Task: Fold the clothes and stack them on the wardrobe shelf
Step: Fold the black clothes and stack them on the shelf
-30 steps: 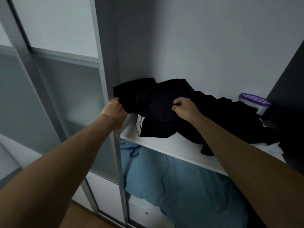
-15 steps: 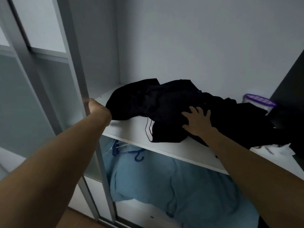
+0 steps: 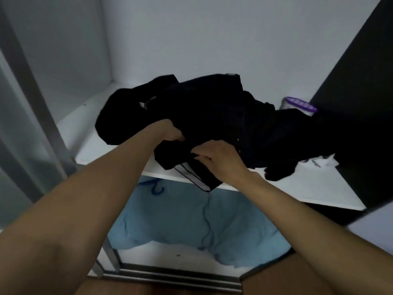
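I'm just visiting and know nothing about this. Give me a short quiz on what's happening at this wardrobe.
1. True or false: the black clothes lie on the white shelf.
2. The container behind the pile has a lid that is: A red, B purple, C green.
3. Fill in: the left hand and the right hand both grip the ___.
Key: 1 true; 2 B; 3 clothes.

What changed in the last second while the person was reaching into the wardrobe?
The left hand let go of the sliding door, which it had pushed left, and now grips the black clothes. The right hand slid from flat on the pile to the white-striped piece at the front. Shelf, purple-lidded container and blue bedding stayed put.
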